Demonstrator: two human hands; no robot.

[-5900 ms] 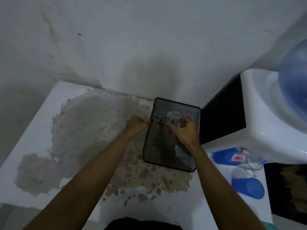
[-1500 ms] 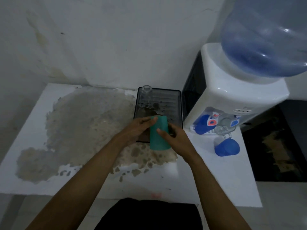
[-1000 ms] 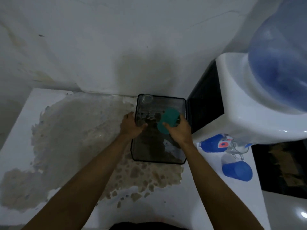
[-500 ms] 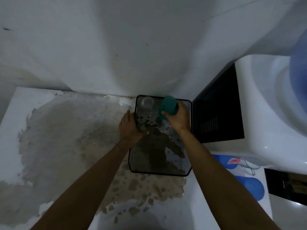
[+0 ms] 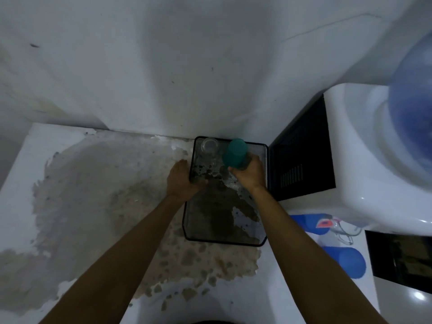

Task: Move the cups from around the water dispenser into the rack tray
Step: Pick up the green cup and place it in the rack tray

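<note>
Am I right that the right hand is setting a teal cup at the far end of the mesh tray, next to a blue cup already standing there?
Not quite. In the head view the cup already at the far end of the mesh tray is a clear glass, not blue. The right hand does hold the teal cup beside it. The blue cup is by the dispenser.

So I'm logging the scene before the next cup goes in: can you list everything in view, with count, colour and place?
Black mesh rack tray: one, on the counter against the wall.
Clear glass cup: one, far left corner of the tray.
Teal plastic cup: one, held over the tray's far right part.
Blue plastic cup: one, below the dispenser's taps.
White water dispenser: one, right, carrying a blue bottle.
White stained counter: one.
Left hand: on the tray's left rim.
Right hand: gripping the teal cup.
</note>
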